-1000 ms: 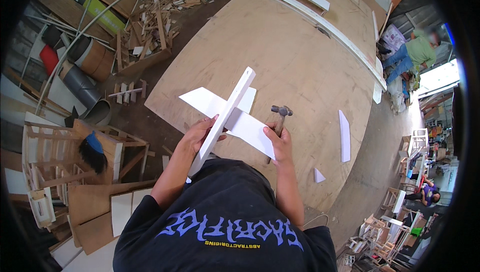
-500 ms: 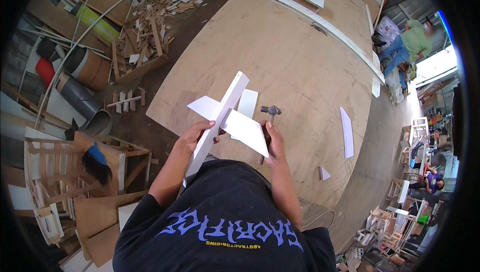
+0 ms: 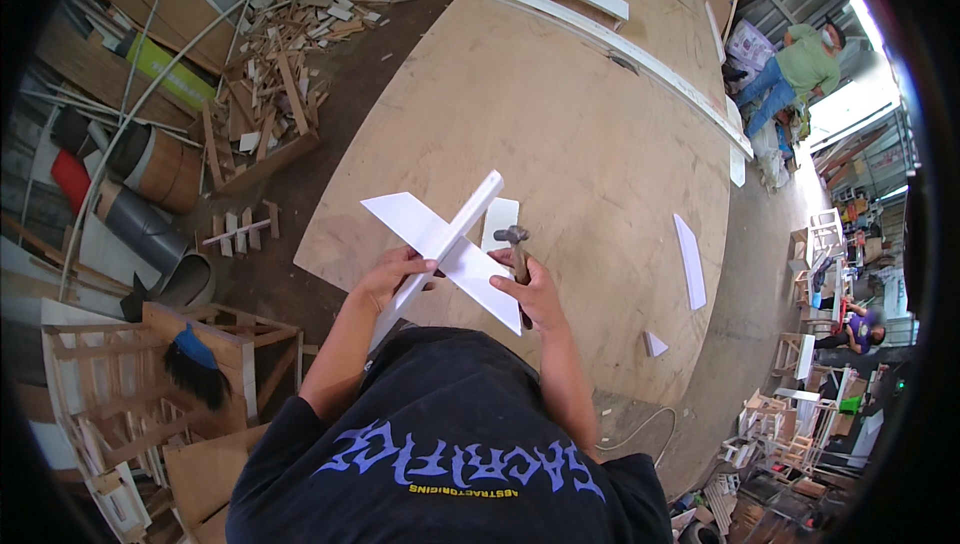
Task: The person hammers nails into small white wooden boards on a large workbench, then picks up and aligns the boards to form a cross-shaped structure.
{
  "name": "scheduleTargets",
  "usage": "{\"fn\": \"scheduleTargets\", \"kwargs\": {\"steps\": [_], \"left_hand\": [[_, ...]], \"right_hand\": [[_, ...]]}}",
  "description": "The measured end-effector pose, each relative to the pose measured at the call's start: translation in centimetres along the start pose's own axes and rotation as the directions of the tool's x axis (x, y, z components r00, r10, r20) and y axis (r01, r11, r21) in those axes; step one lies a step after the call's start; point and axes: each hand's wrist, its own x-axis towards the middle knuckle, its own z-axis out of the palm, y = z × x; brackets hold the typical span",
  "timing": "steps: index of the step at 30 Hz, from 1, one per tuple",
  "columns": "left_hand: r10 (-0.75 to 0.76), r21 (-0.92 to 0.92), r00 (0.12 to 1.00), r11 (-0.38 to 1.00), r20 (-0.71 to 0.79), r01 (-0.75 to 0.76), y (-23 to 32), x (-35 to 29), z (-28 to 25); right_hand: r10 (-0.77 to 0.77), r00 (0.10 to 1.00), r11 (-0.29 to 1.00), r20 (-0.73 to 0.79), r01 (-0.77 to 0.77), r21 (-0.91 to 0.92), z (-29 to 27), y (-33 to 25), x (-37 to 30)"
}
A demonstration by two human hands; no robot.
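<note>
My left hand [image 3: 390, 279] is closed around a long, narrow white wooden bar [image 3: 468, 212]. A white board with slanted ends [image 3: 405, 220] crosses the bar, and the two form a tilted cross held above the tabletop. In my right hand [image 3: 538, 292] is a hammer [image 3: 519, 262], its dark metal head standing above my fingers. The fingers of that hand also meet the right part of the slanted board; their exact grip on it is partly hidden. A flat white piece [image 3: 500, 219] lies on the table behind the cross.
On the large plywood table [image 3: 480, 124] lie a long white strip [image 3: 610, 39], a white slat [image 3: 689, 262] and a small white wedge [image 3: 655, 344]. Wood scraps [image 3: 280, 64] and a wooden frame with a brush [image 3: 195, 349] are at left. Another person [image 3: 800, 64] stands far right.
The cross has turned clockwise, its slanted board now tilting more steeply and reaching further left. The hammer head has shifted left and slightly down with my right hand.
</note>
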Motion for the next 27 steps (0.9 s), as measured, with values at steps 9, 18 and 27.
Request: {"fn": "scheduleTargets", "kwargs": {"steps": [9, 18, 27], "left_hand": [[0.303, 0.519, 0.953, 0.818, -0.020, -0.250, 1.4, 0.0, 0.9], [0.780, 0.840, 0.469, -0.130, 0.415, -0.527, 4.6, 1.2, 1.1], [0.737, 0.796, 0.330, -0.465, 0.590, -0.386, -2.1, 7.3, -5.0]], "right_hand": [[-0.021, 0.942, 1.000, -0.336, 0.016, -0.018, 2.1, 6.3, 2.7], [-0.012, 0.930, 0.902, -0.366, 0.168, 0.398, 2.7, 4.0, 4.0], [0.282, 0.848, 0.894, -0.448, -0.063, 0.444, 2.9, 8.2, 7.5]]}}
